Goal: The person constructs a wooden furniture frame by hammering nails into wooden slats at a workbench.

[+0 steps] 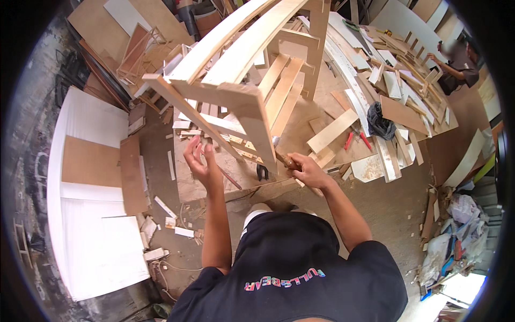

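Note:
A pale wooden furniture frame [225, 95] with curved long rails and inner slats stands in front of me on a low plywood work surface [247, 189]. My right hand [308, 170] is wrapped round the brown wooden handle of what looks like a hammer [287, 160]. Its small shiny head shows beside the frame's near right leg. My left hand [198, 161] is raised at the frame's left side, palm up with fingers loosely curled and apart, holding nothing. A black object [262, 172] sits at the foot of the near leg.
Red-handled pliers [357, 139] and a black plastic bag [380, 122] lie among wood offcuts to the right. White panels [99, 204] lean at the left wall. Scraps [183, 232] litter the floor. Another person [458, 67] is at the far right.

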A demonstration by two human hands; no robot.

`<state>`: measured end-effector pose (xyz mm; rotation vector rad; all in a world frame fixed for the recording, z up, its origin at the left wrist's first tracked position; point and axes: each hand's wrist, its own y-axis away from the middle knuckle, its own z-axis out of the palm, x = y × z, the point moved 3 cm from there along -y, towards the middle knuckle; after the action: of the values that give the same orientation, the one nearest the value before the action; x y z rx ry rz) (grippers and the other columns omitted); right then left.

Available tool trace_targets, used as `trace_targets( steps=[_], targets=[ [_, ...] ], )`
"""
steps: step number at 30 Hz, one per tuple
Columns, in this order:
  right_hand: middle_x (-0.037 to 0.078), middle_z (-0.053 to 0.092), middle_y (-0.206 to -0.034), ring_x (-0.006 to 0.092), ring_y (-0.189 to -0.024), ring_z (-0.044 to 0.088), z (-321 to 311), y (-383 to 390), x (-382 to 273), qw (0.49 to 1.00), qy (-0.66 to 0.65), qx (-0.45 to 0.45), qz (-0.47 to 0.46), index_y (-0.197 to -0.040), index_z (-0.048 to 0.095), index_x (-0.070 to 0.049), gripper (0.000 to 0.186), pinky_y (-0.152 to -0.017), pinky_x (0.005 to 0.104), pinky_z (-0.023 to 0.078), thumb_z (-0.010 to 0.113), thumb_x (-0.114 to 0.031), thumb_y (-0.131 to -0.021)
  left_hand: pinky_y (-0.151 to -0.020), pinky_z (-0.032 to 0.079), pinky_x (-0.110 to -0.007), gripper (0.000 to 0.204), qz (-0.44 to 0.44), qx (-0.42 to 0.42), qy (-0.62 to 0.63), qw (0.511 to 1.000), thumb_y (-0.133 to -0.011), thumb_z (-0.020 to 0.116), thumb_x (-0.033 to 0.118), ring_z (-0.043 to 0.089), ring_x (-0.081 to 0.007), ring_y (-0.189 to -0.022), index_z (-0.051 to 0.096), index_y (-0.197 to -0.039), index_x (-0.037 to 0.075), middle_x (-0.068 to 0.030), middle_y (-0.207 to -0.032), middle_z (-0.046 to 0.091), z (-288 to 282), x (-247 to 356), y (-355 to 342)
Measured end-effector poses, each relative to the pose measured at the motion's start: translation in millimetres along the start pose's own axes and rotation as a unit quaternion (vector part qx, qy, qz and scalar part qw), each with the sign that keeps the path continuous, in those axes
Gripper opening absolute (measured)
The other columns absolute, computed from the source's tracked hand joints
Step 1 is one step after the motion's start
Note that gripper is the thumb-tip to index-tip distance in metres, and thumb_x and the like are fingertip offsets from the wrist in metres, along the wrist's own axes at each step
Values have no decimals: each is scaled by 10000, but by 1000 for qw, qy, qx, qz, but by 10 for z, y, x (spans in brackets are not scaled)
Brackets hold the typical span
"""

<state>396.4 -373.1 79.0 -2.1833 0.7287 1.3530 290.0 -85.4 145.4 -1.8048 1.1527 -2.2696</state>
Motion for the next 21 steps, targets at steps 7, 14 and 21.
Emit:
trace_targets(
  steps=[7,14,21],
  targets=[
    [112,717,-838,237,-732,719,16,107,-91,973,-117,-58,188,-1479,492,-102,477,-721,394,567,618,-283,-1056,-1150,402,-459,355,215,-3,2,977,-1041,567,196,569,-308,-1299,561,-1294,-54,-214,-1354,591,239,932,-441],
    [181,692,-885,356,-694,663,-149,120,84,992,-96,-78,-13,-1389,524,-67,362,-702,432,530,590,-173,-1050,-1186,369,-489,512,295,-183,-126,929,-1095,396,322,558,-369,-1334,581,-1331,-94,-265,-1357,619,950,2176,-695],
    [259,710,-951,493,-957,681,-582,-104,201,991,-48,-108,-67,-1318,547,-63,335,-804,528,519,545,-288,-1069,-1122,420,-366,411,58,-39,-323,944,-1070,553,347,673,-215,-1175,767,-1171,11,-145,-1129,773,1358,2435,-684]
  ],
)
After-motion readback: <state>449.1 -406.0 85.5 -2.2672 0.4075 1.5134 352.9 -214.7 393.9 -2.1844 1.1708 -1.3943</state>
